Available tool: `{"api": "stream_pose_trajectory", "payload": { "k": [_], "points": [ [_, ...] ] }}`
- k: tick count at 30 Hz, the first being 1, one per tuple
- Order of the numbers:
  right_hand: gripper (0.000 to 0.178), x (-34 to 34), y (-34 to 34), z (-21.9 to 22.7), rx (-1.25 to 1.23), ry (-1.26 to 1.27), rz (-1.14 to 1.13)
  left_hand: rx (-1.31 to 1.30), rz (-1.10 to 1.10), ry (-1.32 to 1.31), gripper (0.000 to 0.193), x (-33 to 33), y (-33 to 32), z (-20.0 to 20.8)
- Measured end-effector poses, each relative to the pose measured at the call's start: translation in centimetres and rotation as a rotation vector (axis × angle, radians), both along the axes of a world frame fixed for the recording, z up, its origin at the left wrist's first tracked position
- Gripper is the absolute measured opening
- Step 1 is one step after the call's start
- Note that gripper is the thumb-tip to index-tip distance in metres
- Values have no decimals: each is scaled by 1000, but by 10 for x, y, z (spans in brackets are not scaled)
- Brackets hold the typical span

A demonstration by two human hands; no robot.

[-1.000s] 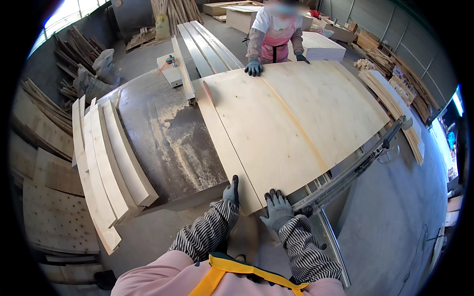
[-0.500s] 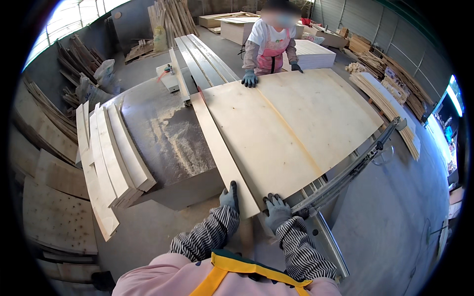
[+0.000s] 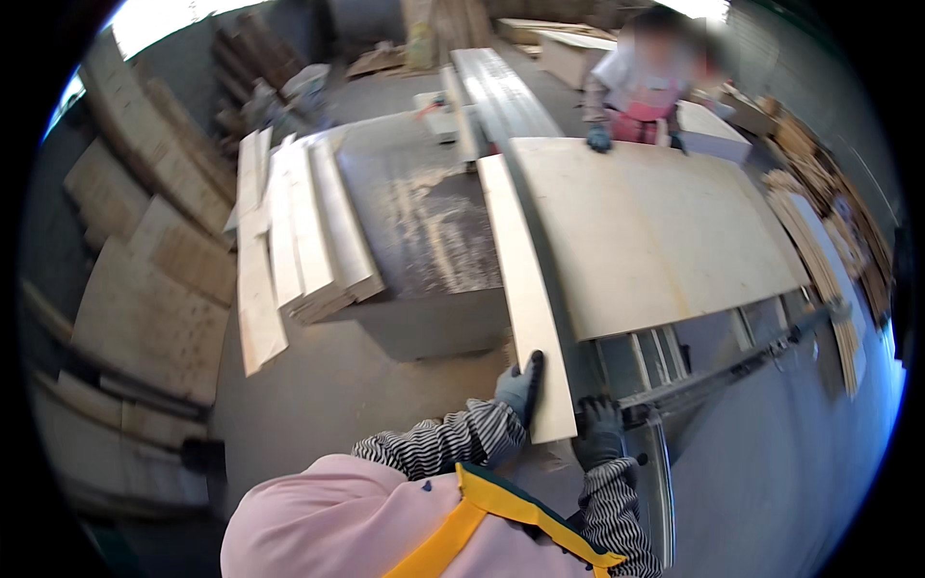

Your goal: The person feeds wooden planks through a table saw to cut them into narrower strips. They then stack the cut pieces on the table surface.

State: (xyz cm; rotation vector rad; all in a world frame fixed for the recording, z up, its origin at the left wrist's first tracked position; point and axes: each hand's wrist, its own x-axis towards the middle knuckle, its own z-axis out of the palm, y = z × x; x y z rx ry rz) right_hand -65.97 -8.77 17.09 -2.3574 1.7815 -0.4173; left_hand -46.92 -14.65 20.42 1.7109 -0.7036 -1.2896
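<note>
A long narrow plywood strip (image 3: 525,299) lies along the edge of the saw table, its near end jutting toward me. Around its left edge close to that end is my gloved left hand (image 3: 520,387), thumb on top. My gloved right hand (image 3: 599,432) is just right of the strip's end, by the metal frame, fingers stretched forward; it is somewhat blurred and I see nothing in it. Beyond a dark gap lies a large plywood panel (image 3: 665,236) on the sliding carriage. A co-worker's gloved hand (image 3: 599,138) rests at the panel's far edge.
Cut strips (image 3: 313,222) are stacked on the left of the sawdust-strewn saw table (image 3: 424,231). A metal rail (image 3: 718,374) crosses at the right. Large boards (image 3: 145,308) lean on the left. The co-worker (image 3: 646,82) stands at the far side, near more stacked boards (image 3: 819,279).
The large panel has moved away from my right hand and apart from the strip, widening the gap. My right hand is off the panel. My view has turned left.
</note>
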Motion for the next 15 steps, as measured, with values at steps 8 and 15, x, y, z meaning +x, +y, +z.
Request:
{"api": "stream_pose_trajectory", "payload": {
  "k": [8,15],
  "points": [
    [45,21,-40,-33,-73,-55,-201,-69,91,64,53,61,15,15],
    [43,36,-75,-34,-53,-39,-196,-203,204,-44,48,147,-5,24]
  ]
}}
